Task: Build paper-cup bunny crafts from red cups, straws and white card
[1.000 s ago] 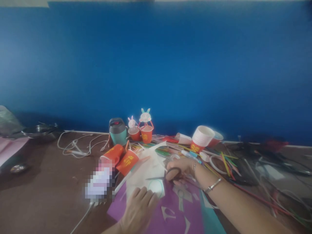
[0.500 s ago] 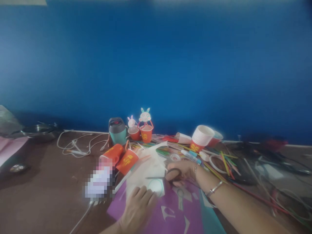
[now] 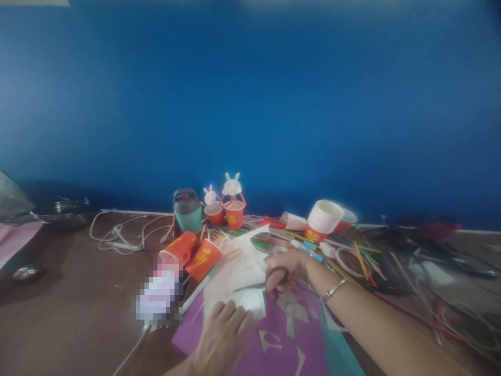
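Scissors [image 3: 252, 286] with dark handles are in my right hand [image 3: 285, 269], fingers closed round the loops. Their blades point left, just above a small white piece of paper [image 3: 251, 301] with a green circle drawn on it. My left hand [image 3: 225, 329] has curled fingers and grips this piece at its near left edge; its thumb is hardly visible. Behind both hands lies a larger cut white sheet [image 3: 230, 269]. Purple paper [image 3: 287, 347] is spread underneath, with several white offcuts [image 3: 270, 342] on it.
Two orange cups [image 3: 205, 259] lie tipped at the left, beside a pixelated object [image 3: 158, 297]. Behind stand a teal flask [image 3: 188, 214] and rabbit-topped cups [image 3: 234, 214]. Stacked cups [image 3: 323, 219], markers [image 3: 309, 249] and coloured sticks [image 3: 362, 261] are right; a white cable [image 3: 121, 235] is left.
My right wrist and forearm have shifted slightly left and up, while the scissors stay close to the circle's paper. My left hand has hardly moved.
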Tool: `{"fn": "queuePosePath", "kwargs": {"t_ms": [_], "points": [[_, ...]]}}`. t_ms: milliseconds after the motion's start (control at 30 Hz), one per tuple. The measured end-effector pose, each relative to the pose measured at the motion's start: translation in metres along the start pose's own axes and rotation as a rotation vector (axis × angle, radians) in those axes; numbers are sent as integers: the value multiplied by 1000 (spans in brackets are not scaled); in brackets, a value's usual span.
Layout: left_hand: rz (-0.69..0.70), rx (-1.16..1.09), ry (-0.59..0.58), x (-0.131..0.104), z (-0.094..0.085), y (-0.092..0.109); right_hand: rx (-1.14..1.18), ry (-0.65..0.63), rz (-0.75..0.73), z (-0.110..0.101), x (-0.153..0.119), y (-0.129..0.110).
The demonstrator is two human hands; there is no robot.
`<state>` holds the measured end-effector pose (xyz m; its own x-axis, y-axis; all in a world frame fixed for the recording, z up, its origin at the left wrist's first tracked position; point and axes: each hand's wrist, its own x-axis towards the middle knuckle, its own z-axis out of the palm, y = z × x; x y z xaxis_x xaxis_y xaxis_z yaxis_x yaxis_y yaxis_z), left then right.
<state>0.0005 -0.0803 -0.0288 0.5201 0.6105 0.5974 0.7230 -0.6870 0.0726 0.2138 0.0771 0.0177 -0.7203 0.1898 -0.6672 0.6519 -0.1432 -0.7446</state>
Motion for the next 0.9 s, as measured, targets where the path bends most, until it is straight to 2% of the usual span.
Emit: {"fn": "queuePosePath", "kwargs": {"t_ms": [167, 267, 433, 600, 733, 800, 833, 900], "points": [[-57, -38, 1, 1, 0, 0, -28, -37, -11, -2, 1, -2], [-230, -193, -21, 5, -1, -1, -9, -39, -22, 2, -1, 0], [-623, -527, -166, 16, -2, -8, 44, -52, -31, 16, -24, 16], [-766, -594, -168, 16, 8, -15, 174, 11, -26, 47, -60, 33], [-839, -680, -49, 15, 18, -24, 156, 96, 71, 86, -75, 29], [-875, -768, 21, 16, 20, -28, 67, 191, 74, 109, -72, 20], [-897, -818, 50, 17, 19, -29, 28, 271, 98, 120, -68, 14], [-943, -907, 90, 20, 16, -30, -130, 578, 153, 140, -56, 4]]}}
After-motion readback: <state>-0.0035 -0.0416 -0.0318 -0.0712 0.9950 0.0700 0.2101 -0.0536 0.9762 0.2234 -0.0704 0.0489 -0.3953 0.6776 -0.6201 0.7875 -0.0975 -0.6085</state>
